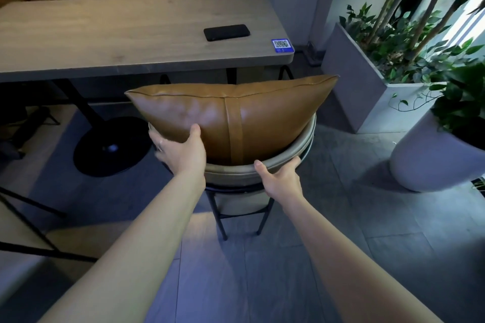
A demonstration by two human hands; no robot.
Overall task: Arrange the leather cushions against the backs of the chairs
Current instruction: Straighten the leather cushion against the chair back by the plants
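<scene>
A brown leather cushion (pixel 262 118) with a vertical strap down its middle stands upright in a chair (pixel 236 178), resting against the curved beige backrest. My left hand (pixel 181 152) grips the cushion's lower left corner, thumb on its near face and fingers around the edge. My right hand (pixel 282 178) rests on the top rim of the chair back at the right, thumb and fingers over the rim. The chair seat is hidden behind the backrest.
A wooden table (pixel 105 34) stands beyond the chair, with a black phone (pixel 227 32) and a blue QR sticker (pixel 282 45) on it. A grey planter (pixel 367 92) and a white pot (pixel 433 162) with plants stand at the right. Another chair's black frame (pixel 31 217) is at the left.
</scene>
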